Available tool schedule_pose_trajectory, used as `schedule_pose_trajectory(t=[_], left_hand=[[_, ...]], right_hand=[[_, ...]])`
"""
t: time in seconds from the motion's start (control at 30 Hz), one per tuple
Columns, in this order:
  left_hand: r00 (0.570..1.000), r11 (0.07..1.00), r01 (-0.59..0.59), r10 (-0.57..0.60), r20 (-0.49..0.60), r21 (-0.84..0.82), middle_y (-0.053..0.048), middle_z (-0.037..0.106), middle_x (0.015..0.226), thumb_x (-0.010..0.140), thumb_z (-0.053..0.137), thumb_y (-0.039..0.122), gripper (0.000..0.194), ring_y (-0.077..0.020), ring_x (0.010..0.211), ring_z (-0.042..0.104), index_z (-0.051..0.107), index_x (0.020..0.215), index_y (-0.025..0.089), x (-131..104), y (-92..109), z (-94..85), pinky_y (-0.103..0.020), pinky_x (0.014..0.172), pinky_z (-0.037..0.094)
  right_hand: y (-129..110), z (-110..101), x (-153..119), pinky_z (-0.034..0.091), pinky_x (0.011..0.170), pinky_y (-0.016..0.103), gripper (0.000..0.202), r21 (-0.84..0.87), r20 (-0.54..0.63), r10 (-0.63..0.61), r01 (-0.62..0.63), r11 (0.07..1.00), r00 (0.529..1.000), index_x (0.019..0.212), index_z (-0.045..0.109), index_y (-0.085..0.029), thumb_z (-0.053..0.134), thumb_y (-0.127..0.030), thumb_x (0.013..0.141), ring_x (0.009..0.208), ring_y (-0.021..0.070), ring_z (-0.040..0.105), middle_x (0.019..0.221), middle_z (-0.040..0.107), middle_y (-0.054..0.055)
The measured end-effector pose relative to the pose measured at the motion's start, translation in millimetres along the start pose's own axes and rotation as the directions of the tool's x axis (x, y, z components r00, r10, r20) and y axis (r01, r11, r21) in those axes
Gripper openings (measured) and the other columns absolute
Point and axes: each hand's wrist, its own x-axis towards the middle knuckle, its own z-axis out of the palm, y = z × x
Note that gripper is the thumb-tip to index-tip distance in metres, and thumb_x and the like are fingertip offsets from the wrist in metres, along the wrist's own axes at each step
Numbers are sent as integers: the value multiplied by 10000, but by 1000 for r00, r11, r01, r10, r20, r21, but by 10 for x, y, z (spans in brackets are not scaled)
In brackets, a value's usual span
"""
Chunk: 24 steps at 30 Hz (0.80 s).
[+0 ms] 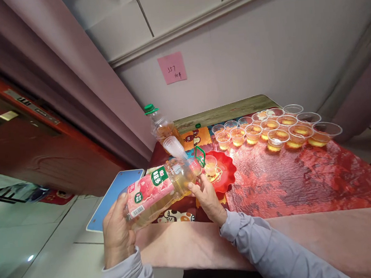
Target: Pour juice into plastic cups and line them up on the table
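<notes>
A large juice bottle (151, 187) with a pink label lies tilted in front of me, its neck pointing right. My left hand (117, 231) is wrapped round its base end. My right hand (206, 195) grips the neck from below, near the green carrying loop (200, 156). Beyond the mouth, a clear plastic cup (211, 165) stands on a red scalloped plate (230, 174). Just behind the bottle is a stack of clear cups (175, 147). I cannot make out whether juice is running from the mouth.
Several cups of yellow drink (253, 134) stand in rows on the red table cover (274, 183). A second juice bottle (163, 126) with a green cap stands at the back left. A loose green cap (198, 125) lies nearby. A blue board (112, 197) is at the left.
</notes>
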Motion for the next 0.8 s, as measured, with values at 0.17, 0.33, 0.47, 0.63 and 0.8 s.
schedule_pose_trajectory(t=[0.17,0.33,0.47,0.63,0.8], left_hand=[[1000,999,1,-1,8,-35,-36,818,832,769,858,248,170,-166,579,692,816,905,156,-30,20,7,-220,436,537],[1000,1000,7,-7,-1,-18,-35,824,851,773,866,262,191,-168,597,706,818,929,163,-18,9,-8,-221,466,561],[1000,1000,3,-3,0,-12,-27,821,845,763,878,279,208,-166,603,706,815,927,167,-6,-2,-14,-220,470,562],[1000,1000,4,-4,-1,-17,-31,818,837,765,872,276,195,-165,597,699,813,913,164,-9,0,-17,-217,455,548],[1000,1000,3,-3,19,5,-53,826,850,752,886,291,239,-186,619,723,815,942,165,9,-14,-33,-233,488,568]], right_hand=[[0,7,0,669,983,425,569,14,-5,-11,11,1000,1000,1314,605,-251,799,-572,887,1270,303,730,1399,726,111],[17,12,10,665,999,437,606,42,2,11,-12,999,1000,1335,580,-246,801,-578,879,1302,312,719,1439,702,123],[8,13,1,671,992,423,609,35,-2,16,-16,999,1000,1333,580,-246,805,-582,877,1300,305,720,1446,704,117],[-2,11,-1,678,977,413,590,33,-4,3,-3,999,1000,1325,596,-253,810,-573,879,1293,301,726,1424,721,109],[3,5,4,685,943,398,595,23,-6,10,-10,1000,1000,1329,604,-259,807,-587,876,1268,297,738,1421,720,105]])
